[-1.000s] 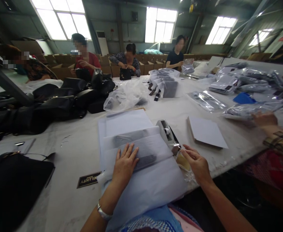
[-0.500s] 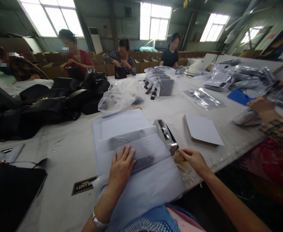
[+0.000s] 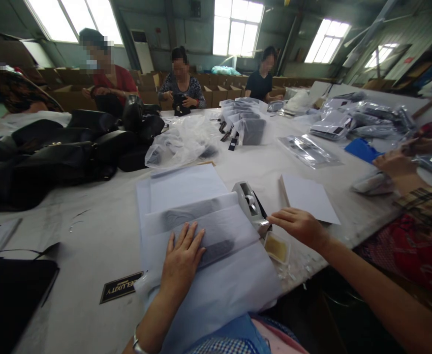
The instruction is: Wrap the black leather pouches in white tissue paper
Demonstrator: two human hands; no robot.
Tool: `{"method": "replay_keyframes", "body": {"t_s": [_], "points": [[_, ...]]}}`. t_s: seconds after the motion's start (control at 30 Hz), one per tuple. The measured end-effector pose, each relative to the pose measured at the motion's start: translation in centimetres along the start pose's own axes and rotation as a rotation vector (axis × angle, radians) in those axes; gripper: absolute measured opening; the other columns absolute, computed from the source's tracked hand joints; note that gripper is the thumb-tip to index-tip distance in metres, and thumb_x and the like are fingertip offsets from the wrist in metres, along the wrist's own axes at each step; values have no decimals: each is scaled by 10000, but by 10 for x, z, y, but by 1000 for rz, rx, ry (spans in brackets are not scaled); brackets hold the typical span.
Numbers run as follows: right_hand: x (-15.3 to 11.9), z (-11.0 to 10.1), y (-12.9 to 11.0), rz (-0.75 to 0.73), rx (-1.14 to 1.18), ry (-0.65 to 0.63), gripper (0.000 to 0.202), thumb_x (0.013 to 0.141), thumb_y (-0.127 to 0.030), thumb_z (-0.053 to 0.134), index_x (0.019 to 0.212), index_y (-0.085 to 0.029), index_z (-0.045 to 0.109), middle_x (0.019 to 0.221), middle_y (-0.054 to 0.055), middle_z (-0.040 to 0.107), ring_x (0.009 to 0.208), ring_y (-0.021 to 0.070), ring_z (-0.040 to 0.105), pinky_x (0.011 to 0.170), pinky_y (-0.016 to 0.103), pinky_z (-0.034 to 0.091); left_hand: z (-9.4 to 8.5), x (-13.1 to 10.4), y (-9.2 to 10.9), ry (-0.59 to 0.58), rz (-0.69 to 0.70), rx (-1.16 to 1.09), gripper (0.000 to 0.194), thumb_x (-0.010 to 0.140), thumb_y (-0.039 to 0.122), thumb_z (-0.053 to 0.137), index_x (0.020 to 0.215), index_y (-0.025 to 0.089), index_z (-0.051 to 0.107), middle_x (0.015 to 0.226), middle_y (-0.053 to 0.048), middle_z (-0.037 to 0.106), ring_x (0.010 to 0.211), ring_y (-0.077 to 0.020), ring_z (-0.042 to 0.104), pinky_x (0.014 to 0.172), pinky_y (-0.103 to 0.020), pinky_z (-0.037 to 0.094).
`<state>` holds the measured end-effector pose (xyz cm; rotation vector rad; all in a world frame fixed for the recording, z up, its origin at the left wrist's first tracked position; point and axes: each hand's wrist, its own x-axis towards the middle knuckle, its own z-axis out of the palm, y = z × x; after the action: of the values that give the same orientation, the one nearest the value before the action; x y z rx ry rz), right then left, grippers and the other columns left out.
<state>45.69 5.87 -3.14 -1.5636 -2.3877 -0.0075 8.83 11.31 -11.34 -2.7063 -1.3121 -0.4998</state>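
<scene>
My left hand (image 3: 182,255) lies flat with fingers spread on a dark item wrapped in thin white tissue paper (image 3: 234,221). My right hand (image 3: 299,223) has its fingers pressed together at the front end of a grey tape dispenser (image 3: 248,199); whatever is between the fingertips is too small to make out. Just below that hand sits a small clear tray with a yellow sponge (image 3: 276,247). More white sheets (image 3: 190,187) lie under and behind the wrapped item. A black label with gold lettering (image 3: 118,289) rests left of my left wrist.
A white card stack (image 3: 310,196) is right of the dispenser. Black bags (image 3: 61,157) pile up at the left, another (image 3: 13,295) nearer. Wrapped bags (image 3: 251,130) stand behind. A co-worker's hands (image 3: 400,167) are at the right; several people sit across the table.
My right hand has moved up from beside the yellow sponge to the dispenser's front end, uncovering the sponge tray. My left hand stays on the wrapped item. The view has shifted slightly.
</scene>
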Motion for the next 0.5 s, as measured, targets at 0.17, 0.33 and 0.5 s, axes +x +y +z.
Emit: {"method": "replay_keyframes", "body": {"t_s": [0.17, 0.33, 0.5], "points": [[81, 15, -19, -246, 58, -113, 293, 998, -372, 456, 1008, -284, 736, 931, 43, 730, 845, 173, 638, 810, 297, 490, -1, 0, 1, -9, -9, -4, 439, 973, 279, 498, 1411, 257, 501, 1529, -60, 412, 1407, -305, 397, 1090, -574, 400], [148, 48, -31, -424, 43, -186, 263, 957, -409, 538, 843, -272, 731, 804, 21, 706, 775, 160, 633, 658, 249, 419, -3, 1, 3, -10, -48, -43, 420, 979, 291, 489, 1399, 286, 512, 1522, -42, 427, 1404, -284, 406, 1098, -563, 399], [184, 61, -29, -374, -53, -341, 216, 863, -482, 667, 784, -287, 719, 774, -15, 725, 707, 162, 654, 559, 250, 346, 0, 2, 3, 7, -55, -57, 411, 983, 298, 478, 1393, 290, 517, 1513, -36, 441, 1391, -282, 424, 1095, -565, 404]]}}
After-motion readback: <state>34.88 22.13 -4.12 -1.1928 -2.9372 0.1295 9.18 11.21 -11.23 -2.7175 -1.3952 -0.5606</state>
